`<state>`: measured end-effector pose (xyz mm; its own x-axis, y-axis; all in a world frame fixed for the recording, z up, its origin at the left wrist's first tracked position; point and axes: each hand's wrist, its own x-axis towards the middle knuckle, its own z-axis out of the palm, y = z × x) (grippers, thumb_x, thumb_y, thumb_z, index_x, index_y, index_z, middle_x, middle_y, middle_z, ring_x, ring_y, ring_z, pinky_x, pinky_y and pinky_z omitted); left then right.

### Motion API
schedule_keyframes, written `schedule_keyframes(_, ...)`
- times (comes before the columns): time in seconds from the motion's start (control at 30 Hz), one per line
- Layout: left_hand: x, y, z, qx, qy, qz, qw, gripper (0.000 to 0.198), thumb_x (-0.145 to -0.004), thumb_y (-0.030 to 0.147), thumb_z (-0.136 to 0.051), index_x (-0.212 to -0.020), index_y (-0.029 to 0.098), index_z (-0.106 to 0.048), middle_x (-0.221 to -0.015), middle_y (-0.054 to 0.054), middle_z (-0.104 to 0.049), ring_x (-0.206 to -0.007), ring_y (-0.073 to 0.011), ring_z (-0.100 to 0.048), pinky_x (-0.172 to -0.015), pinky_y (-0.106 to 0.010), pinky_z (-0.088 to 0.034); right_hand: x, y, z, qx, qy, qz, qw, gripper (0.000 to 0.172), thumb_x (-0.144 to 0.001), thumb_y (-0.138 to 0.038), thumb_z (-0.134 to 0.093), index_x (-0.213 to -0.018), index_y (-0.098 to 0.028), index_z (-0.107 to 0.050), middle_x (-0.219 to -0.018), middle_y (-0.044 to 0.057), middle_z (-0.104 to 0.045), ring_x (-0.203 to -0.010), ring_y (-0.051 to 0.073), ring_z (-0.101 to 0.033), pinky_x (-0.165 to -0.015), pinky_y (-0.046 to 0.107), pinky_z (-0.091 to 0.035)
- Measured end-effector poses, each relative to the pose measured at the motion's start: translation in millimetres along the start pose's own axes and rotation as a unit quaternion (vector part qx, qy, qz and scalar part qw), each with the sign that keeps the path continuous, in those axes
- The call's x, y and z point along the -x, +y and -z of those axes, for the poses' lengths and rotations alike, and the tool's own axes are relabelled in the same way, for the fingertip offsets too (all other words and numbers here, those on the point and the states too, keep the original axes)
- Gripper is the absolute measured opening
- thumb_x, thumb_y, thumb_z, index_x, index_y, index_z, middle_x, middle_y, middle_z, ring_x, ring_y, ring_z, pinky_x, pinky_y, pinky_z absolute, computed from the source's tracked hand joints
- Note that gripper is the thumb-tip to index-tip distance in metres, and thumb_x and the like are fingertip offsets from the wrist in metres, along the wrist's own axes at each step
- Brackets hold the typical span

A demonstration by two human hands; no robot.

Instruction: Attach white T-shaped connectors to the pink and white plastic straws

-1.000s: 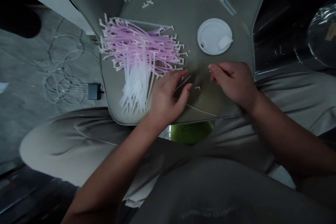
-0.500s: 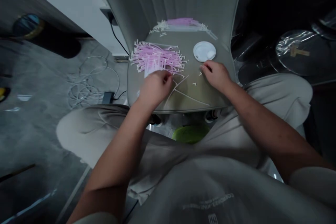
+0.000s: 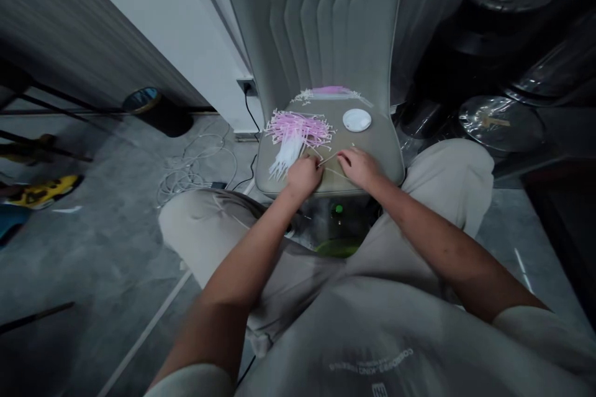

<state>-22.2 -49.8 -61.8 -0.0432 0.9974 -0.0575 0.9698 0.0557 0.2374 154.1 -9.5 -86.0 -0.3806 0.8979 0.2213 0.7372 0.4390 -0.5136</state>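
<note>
1. A thin white plastic strip [image 3: 328, 160] lies between the hands, on the chair seat [image 3: 379, 149].
2. The left grip [image 3: 305, 177] and right grip [image 3: 358, 167] are curled and touch near it; if they clamp it, I cannot tell.
3. Beside them is a pink and white strip pile [image 3: 298, 136]; farther is a white lid [image 3: 357, 120].

A loose grey short-sleeved cotton T-shirt [image 3: 354, 347] covers the torso, with pale printed lettering [image 3: 371, 360] across the chest and a small square printed mark [image 3: 379, 390] below it. Its wide sleeves [image 3: 535, 341] end above the elbows. Loose beige trousers [image 3: 442, 198] fall in soft folds over the legs. The forearms, left hand [image 3: 304, 177] and right hand [image 3: 359, 167] are bare.
</note>
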Motion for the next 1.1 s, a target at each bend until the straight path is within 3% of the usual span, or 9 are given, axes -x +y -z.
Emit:
schedule_keyframes(0.2,0,-5,2.1,0.100,0.017,-0.017,0.995,0.023,-0.087,0.035,-0.056,-0.092,0.017,-0.070,-0.090,-0.010,-0.073,-0.081,-0.0211,-0.064,-0.073,-0.029,-0.045,14,-11,-6,-0.019,0.001,-0.004,1.000,0.029,-0.095,-0.033,-0.046,-0.101,-0.018,-0.071,-0.103,0.012,-0.070,-0.096,0.023,-0.062,-0.087,0.033,-0.044)
schedule_keyframes(0.37,-3,-5,9.9,0.209,0.003,-0.074,0.975,0.023,-0.084,0.035,-0.061,-0.092,0.017,-0.072,-0.084,-0.007,-0.073,-0.072,-0.0169,-0.060,-0.065,-0.026,-0.042,11,-11,-2,-0.051,-0.008,-0.014,0.999,0.032,-0.093,-0.036,-0.050,-0.115,-0.021,-0.067,-0.094,0.007,-0.074,-0.082,0.019,-0.063,-0.076,0.029,-0.045)
schedule_keyframes(0.47,-6,-5,12.4,0.262,0.000,-0.088,0.961,0.024,-0.082,0.036,-0.064,-0.091,0.015,-0.073,-0.083,-0.006,-0.073,-0.071,-0.0159,-0.059,-0.066,-0.025,-0.042,10,-10,4,-0.059,-0.013,-0.009,0.998,0.028,-0.093,-0.037,-0.050,-0.102,-0.022,-0.072,-0.092,0.006,-0.074,-0.081,0.019,-0.062,-0.074,0.028,-0.043)
schedule_keyframes(0.8,-4,-15,2.3,0.406,-0.007,-0.051,0.912,0.030,-0.083,0.041,-0.062,-0.084,0.014,-0.074,-0.075,-0.002,-0.070,-0.068,-0.0142,-0.057,-0.066,-0.025,-0.043,7,10,14,-0.075,-0.017,-0.035,0.996,0.030,-0.089,-0.039,-0.054,-0.095,-0.019,-0.075,-0.075,0.004,-0.071,-0.065,0.016,-0.057,-0.062,0.026,-0.038)
schedule_keyframes(1.1,-18,3,-10.8,0.549,0.047,0.016,0.835,0.032,-0.081,0.039,-0.065,-0.099,0.014,-0.074,-0.087,-0.006,-0.073,-0.075,-0.0137,-0.062,-0.075,-0.026,-0.050,0,19,22,-0.084,0.004,-0.040,0.996,0.028,-0.088,-0.038,-0.055,-0.096,-0.020,-0.075,-0.078,0.003,-0.072,-0.068,0.016,-0.058,-0.064,0.027,-0.041)
